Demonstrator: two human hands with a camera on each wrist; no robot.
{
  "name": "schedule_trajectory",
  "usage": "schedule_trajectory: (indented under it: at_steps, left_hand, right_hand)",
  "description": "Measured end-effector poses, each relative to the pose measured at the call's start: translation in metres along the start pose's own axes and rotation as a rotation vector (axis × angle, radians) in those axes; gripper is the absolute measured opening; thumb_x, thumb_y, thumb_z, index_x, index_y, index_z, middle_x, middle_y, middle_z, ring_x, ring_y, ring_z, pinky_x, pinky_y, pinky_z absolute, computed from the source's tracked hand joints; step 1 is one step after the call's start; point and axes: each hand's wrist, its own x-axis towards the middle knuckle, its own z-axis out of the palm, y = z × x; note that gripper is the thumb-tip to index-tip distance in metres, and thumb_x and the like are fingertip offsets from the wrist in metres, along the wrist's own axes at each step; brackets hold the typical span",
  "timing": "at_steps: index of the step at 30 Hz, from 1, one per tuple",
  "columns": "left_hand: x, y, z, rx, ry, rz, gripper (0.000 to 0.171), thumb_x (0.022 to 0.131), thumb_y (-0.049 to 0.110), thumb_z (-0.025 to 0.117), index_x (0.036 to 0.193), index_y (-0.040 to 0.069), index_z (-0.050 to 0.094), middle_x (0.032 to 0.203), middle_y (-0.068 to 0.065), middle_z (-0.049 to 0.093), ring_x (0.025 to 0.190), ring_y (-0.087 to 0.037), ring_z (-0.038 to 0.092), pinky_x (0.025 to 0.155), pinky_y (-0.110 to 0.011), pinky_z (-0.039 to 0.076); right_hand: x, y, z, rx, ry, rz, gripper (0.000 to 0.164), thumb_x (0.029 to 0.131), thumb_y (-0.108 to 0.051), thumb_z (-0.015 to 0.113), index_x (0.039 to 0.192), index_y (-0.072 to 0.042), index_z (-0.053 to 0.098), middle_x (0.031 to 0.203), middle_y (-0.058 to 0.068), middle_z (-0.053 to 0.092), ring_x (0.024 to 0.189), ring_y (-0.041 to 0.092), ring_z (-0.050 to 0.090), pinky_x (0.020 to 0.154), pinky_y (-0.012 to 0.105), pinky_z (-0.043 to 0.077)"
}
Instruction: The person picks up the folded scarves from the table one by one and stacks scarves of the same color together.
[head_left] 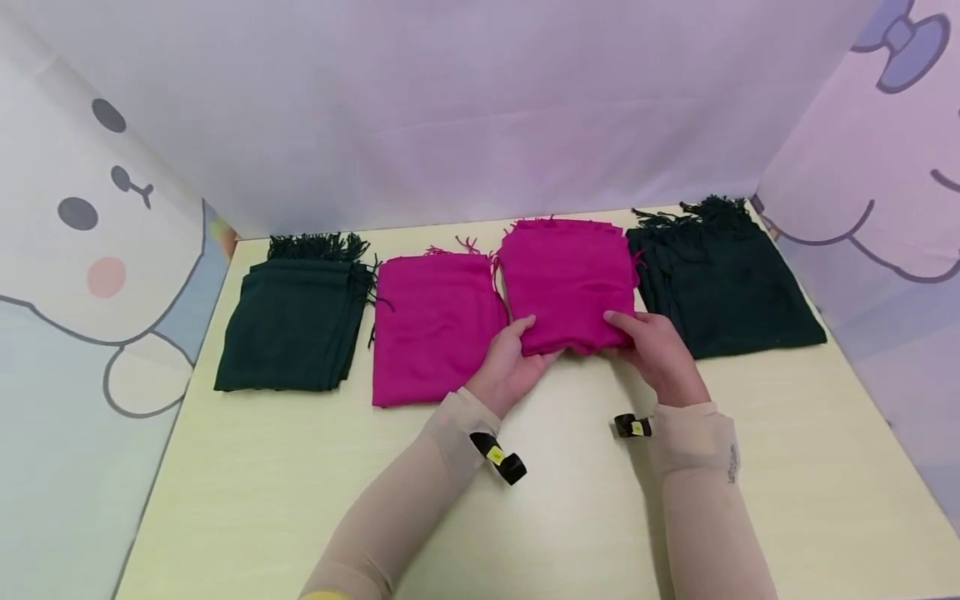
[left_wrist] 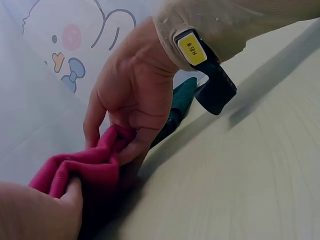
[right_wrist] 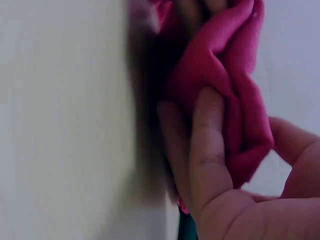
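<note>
Gripping a folded magenta cloth [head_left: 566, 279] by its near edge with left hand [head_left: 516, 364] and right hand [head_left: 663, 354], toward the far side of a pale surface [head_left: 247, 492] and right of its middle. Pinching the near left corner with the left hand, thumb on top and fingers underneath; pinching the near right corner with the right in the same fashion, thumb above and fingers bent below. Raised off the surface along that near edge, as seen from both wrists, and bunched in soft folds between the two hands; hard to tell whether lifted clear at the far end.

Pictured just to the left, a second magenta cloth [head_left: 435, 329], folded flat, with thin fringe at its far edge. Pictured farther left, a dark green cloth [head_left: 288, 329], folded too, with thick fringe at the back and loose strands reaching the second magenta one. Seen at right, another dark green cloth [head_left: 738, 292], with fringe along its far edge and its left side close against the gripped cloth.

Dressed in beige sleeves [head_left: 697, 500] and black wrist devices [head_left: 513, 469] with yellow labels. Shown against a white backdrop [head_left: 480, 108], between side panels [head_left: 45, 250] printed with cartoon figures.
</note>
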Motion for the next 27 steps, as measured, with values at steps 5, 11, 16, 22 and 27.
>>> schedule_trajectory:
  at_steps: [5,11,16,22,27]
  left_hand:
    - [-0.002,0.005,0.003,0.015,-0.013,0.021,0.048,0.102,0.01,0.052,0.146,0.007,0.033,0.145,-0.012,0.042,0.135,-0.031,0.043,0.11,-0.048,0.04]
    - [-0.006,0.015,0.003,0.134,-0.013,0.086,0.047,0.102,0.009,0.056,0.145,0.006,0.04,0.145,-0.01,0.045,0.136,-0.027,0.043,0.113,-0.042,0.038]
    - [-0.01,0.025,0.001,0.231,0.0,0.117,0.043,0.101,0.012,0.059,0.143,0.009,0.048,0.142,-0.008,0.049,0.133,-0.024,0.046,0.114,-0.041,0.035]
    - [-0.013,0.034,0.0,0.303,-0.007,0.155,0.038,0.099,0.013,0.062,0.136,0.007,0.057,0.137,-0.006,0.053,0.126,-0.021,0.05,0.111,-0.038,0.038]
    - [-0.015,0.039,0.002,0.371,-0.033,0.208,0.04,0.098,0.012,0.064,0.137,0.007,0.058,0.141,-0.004,0.051,0.13,-0.02,0.048,0.112,-0.038,0.037]
  right_hand:
    - [0.004,0.001,-0.003,0.539,-0.037,0.076,0.048,0.093,-0.007,0.069,0.135,-0.003,0.044,0.106,0.004,0.069,0.09,0.016,0.071,0.081,0.032,0.059]
    - [0.004,0.002,-0.004,0.531,-0.087,0.049,0.045,0.094,-0.006,0.069,0.133,-0.009,0.048,0.107,0.002,0.071,0.094,0.017,0.071,0.081,0.035,0.059]
    - [0.001,0.0,-0.004,0.512,-0.154,-0.025,0.042,0.096,-0.003,0.064,0.136,-0.011,0.051,0.115,0.002,0.069,0.098,0.017,0.07,0.084,0.035,0.059]
    - [-0.002,-0.001,-0.002,0.538,-0.215,-0.138,0.034,0.097,0.001,0.06,0.129,-0.011,0.063,0.115,0.004,0.069,0.097,0.016,0.069,0.084,0.031,0.058]
    - [-0.003,0.0,0.001,0.568,-0.241,-0.223,0.042,0.098,0.006,0.056,0.137,-0.01,0.058,0.12,0.006,0.067,0.1,0.018,0.069,0.087,0.032,0.057]
